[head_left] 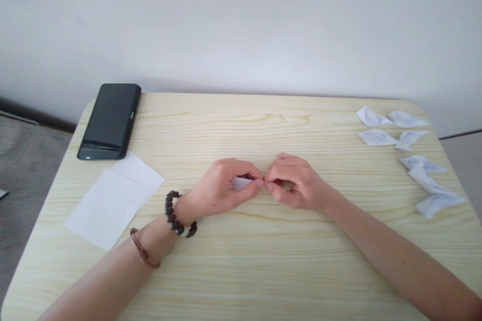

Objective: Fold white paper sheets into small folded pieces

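Both of my hands meet at the middle of a light wooden table. My left hand has its fingers curled around a small folded piece of white paper. My right hand pinches the same paper at its right end, fingertips touching those of the left. Most of the paper is hidden inside the hands. A dark bead bracelet and a thin brown band sit on my left wrist.
A black phone lies at the table's back left corner. Flat white paper sheets lie in front of it. Several folded white paper figures are spread along the right side. A pale wall stands behind the table.
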Motion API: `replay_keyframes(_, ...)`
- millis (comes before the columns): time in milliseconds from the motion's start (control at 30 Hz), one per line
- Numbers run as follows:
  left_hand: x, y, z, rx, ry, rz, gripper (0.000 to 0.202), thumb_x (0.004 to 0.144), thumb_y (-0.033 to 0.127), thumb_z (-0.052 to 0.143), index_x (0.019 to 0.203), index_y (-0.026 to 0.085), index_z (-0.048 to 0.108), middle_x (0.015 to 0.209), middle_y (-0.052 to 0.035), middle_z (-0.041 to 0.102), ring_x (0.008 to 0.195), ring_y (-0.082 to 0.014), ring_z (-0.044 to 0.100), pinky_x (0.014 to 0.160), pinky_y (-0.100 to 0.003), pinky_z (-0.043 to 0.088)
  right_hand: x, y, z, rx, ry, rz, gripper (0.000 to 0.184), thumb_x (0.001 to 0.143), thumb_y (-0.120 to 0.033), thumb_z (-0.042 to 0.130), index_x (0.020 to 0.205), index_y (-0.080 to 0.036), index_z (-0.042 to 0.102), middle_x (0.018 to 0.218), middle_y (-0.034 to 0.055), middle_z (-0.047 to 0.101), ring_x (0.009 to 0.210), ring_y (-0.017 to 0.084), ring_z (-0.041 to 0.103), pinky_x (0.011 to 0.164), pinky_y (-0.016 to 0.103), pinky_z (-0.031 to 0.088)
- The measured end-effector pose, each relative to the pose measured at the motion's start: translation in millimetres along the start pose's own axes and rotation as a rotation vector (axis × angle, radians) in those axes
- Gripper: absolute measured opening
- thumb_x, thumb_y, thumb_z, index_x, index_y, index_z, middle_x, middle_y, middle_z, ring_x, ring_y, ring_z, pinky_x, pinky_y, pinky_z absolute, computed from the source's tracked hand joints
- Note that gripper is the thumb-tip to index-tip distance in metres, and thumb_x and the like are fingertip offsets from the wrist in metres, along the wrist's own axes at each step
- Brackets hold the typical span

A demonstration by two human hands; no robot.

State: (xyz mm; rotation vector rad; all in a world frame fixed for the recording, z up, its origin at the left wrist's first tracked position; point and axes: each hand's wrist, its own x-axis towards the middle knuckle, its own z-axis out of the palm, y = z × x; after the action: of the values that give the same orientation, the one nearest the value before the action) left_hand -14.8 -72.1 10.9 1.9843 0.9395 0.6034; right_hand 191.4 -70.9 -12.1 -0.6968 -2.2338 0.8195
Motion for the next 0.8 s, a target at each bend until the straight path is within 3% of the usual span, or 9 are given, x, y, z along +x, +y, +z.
replay_keyframes(333,-2,-1,4.3,0.008,0.049,-0.01,0.011,0.083,0.019,0.059,0.077,0.016,0.067,0.07,0.0015,0.068,0.066,-0.01,0.059,0.064,-0.02,0.044,-1,-1,1,-0.061,0.009,-0.022,0.015,0.082,-0.015,0.05,0.068,-0.02,0.05,0.053,-0.0063,0.046,0.05,0.008,0.041,0.06,0.025,0.036)
replay_keyframes(433,-2,-3,0.5,-0.152,0.077,-0.126,0.012,0.084,0.026,0.062,0.091,0.018,0.067,0.078,0.0004,0.069,0.066,-0.0099,0.06,0.057,-0.019,0.044,-2,-3,-3,-0.018,0.175,0.111,0.015,0.082,-0.015,0.051,0.067,-0.02,0.051,0.055,-0.0054,0.05,0.052,0.009,0.045,0.057,0.024,0.036)
replay_keyframes(500,-1,-6,-2.4,-0.313,0.148,-0.195,0.027,0.081,0.03,0.067,0.104,0.018,0.061,0.079,0.0003,0.068,0.065,-0.0108,0.061,0.057,-0.019,0.047,-3,-3,-6,0.027,0.352,0.26,0.019,0.083,-0.015,0.049,0.065,-0.02,0.051,0.054,-0.0052,0.05,0.05,0.008,0.044,0.052,0.023,0.034)
replay_keyframes(567,0,-10,-4.5,-0.409,0.218,-0.231,0.03,0.079,0.032,0.069,0.103,0.017,0.059,0.074,0.0013,0.066,0.061,-0.0105,0.061,0.055,-0.019,0.049,-4,-2,-8,0.059,0.469,0.355,0.023,0.084,-0.015,0.047,0.061,-0.02,0.049,0.053,-0.0054,0.047,0.048,0.008,0.042,0.049,0.023,0.032)
replay_keyframes(633,0,-12,-4.9,-0.374,0.252,-0.239,0.022,0.08,0.032,0.068,0.093,0.016,0.062,0.072,0.0013,0.065,0.057,-0.009,0.058,0.052,-0.018,0.048,-3,-2,-8,0.079,0.472,0.388,0.018,0.083,-0.017,0.049,0.065,-0.02,0.051,0.056,-0.005,0.048,0.051,0.009,0.044,0.051,0.023,0.035)
replay_keyframes(700,1,-12,-3.9,-0.239,0.263,-0.196,0.015,0.081,0.03,0.066,0.086,0.016,0.065,0.072,0.0009,0.066,0.055,-0.0078,0.056,0.051,-0.017,0.046,-2,-1,-7,0.089,0.419,0.387,0.003,0.082,-0.019,0.053,0.081,-0.02,0.056,0.07,-0.0031,0.056,0.06,0.01,0.051,0.057,0.025,0.039)
replay_keyframes(800,0,-9,-0.8,-0.02,0.262,-0.073,0.007,0.082,0.023,0.065,0.083,0.017,0.068,0.07,0.0016,0.064,0.055,-0.0066,0.053,0.051,-0.016,0.044,-1,-3,-5,0.06,0.34,0.349,0.023,0.08,-0.022,0.059,0.102,-0.021,0.054,0.092,0.001,0.062,0.073,0.012,0.058,0.067,0.027,0.043)
